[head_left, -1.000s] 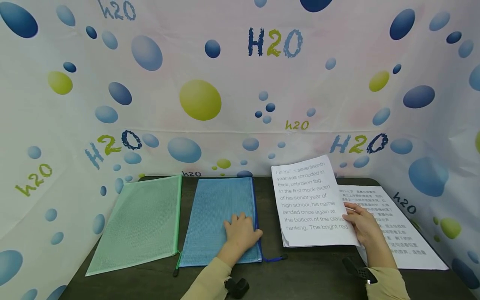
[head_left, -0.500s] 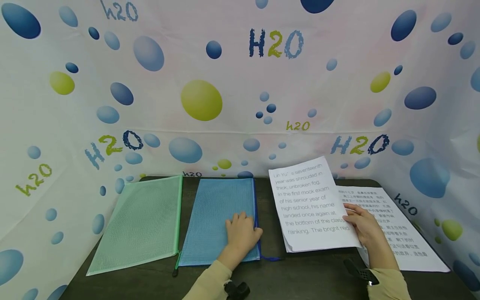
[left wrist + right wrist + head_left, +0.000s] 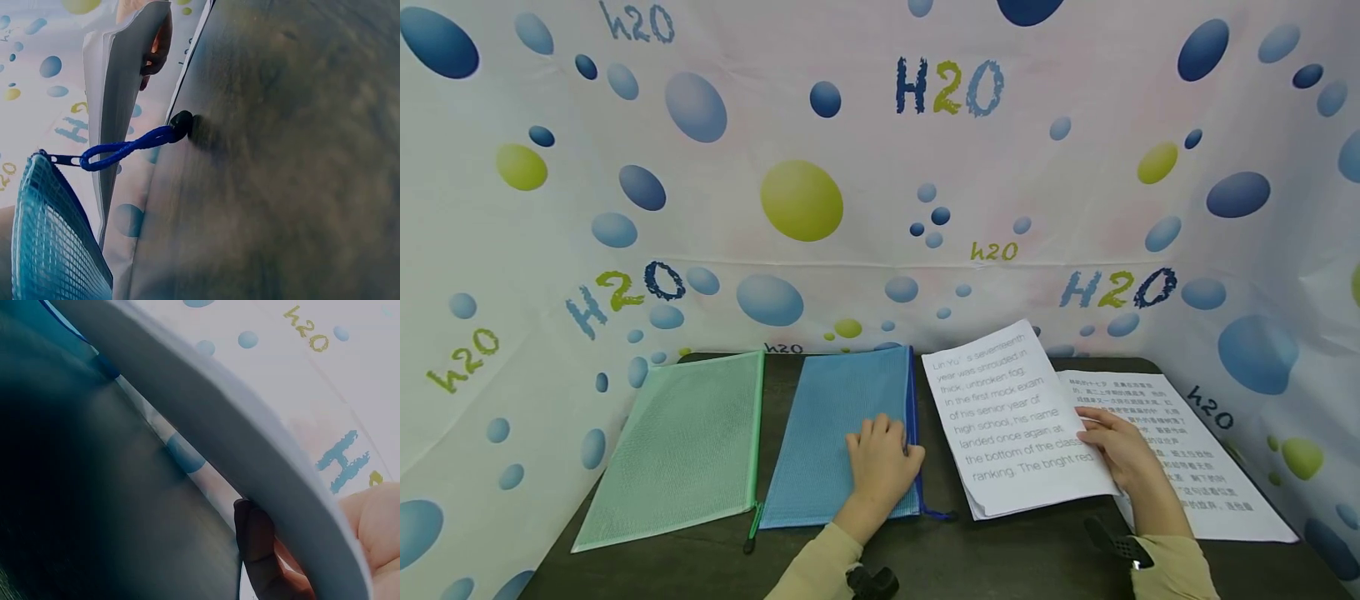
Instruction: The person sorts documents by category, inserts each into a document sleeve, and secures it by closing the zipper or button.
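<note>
My left hand (image 3: 880,467) grips the right, zipper-side edge of a blue mesh zipper pouch (image 3: 820,433), thumb at the edge and fingers over the top. That side is raised off the table, and its blue pull cord (image 3: 134,147) sticks out in the left wrist view. To the right, my right hand (image 3: 1123,454) pinches the right edge of a thin stack of white paper sheets (image 3: 1000,417) with English print. The stack is tilted and raised, its left side near the pouch. Fingers (image 3: 256,544) show beneath the bent paper (image 3: 212,419) in the right wrist view.
A green mesh zipper pouch (image 3: 685,442) lies flat at the left of the dark table (image 3: 1000,558). Sheets with Chinese print (image 3: 1202,483) lie at the right, partly under the right hand. A white backdrop (image 3: 880,167) with bubbles stands behind.
The English-printed stack has moved left toward the blue pouch, turning and tilting further. The pouch's zipper side has risen slightly under my left hand. My right hand has shifted slightly left.
</note>
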Demonstrator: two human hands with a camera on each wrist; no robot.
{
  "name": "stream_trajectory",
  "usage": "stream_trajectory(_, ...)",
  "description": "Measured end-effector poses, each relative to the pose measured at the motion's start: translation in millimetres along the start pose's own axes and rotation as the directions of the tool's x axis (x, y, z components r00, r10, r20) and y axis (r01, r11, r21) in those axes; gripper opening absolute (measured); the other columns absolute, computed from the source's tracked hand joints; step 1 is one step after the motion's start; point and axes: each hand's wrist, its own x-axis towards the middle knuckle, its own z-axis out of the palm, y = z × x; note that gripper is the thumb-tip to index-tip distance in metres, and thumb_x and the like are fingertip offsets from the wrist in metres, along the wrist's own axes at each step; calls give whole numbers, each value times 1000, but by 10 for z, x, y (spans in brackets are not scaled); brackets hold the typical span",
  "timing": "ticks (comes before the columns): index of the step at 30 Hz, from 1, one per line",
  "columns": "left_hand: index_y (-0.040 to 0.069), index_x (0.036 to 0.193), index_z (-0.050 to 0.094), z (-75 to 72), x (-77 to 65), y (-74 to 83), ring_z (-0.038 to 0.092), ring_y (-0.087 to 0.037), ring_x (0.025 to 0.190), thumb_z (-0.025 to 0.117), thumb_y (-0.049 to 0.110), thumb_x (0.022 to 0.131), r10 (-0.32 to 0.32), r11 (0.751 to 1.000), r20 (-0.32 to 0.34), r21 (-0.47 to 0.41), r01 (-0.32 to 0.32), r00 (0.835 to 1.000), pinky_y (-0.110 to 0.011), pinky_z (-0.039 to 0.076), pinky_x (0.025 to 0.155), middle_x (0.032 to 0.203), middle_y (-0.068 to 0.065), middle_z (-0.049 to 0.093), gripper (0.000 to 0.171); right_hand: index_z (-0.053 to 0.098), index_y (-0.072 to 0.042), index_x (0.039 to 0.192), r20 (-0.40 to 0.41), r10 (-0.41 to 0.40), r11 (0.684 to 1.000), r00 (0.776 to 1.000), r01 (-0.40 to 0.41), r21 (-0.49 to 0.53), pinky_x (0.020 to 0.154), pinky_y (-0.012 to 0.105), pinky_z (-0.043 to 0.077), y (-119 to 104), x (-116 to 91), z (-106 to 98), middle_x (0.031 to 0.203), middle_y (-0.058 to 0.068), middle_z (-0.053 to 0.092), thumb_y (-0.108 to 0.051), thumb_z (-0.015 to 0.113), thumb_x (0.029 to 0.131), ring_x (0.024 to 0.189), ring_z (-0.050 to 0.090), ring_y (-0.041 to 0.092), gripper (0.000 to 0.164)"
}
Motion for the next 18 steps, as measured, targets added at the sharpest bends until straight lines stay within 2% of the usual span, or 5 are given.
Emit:
stream_trajectory(7, 19, 63, 37, -12, -8, 20, 27, -14, 70, 67, 21, 71, 3, 999, -3, -32, -3, 1000, -32, 16, 68, 74, 4, 39, 31, 35, 8, 143, 14, -18, 1000, 1000, 18, 4, 71, 25, 55, 6, 4, 27, 89, -13, 63, 4, 53, 91, 80, 64, 4, 55)
stream_trajectory(18, 19, 63, 38, -4, -21, 46, 29, -14, 69, 66, 19, 69, 29, 999, -26, -41, -30, 999, -31, 17, 68, 73, 4, 39, 28, 28, 10, 146, 30, -39, 999, 999, 40, -21, 71, 26, 55, -5, 20, 108, 92, -15, 63, 3, 52, 93, 82, 65, 4, 59)
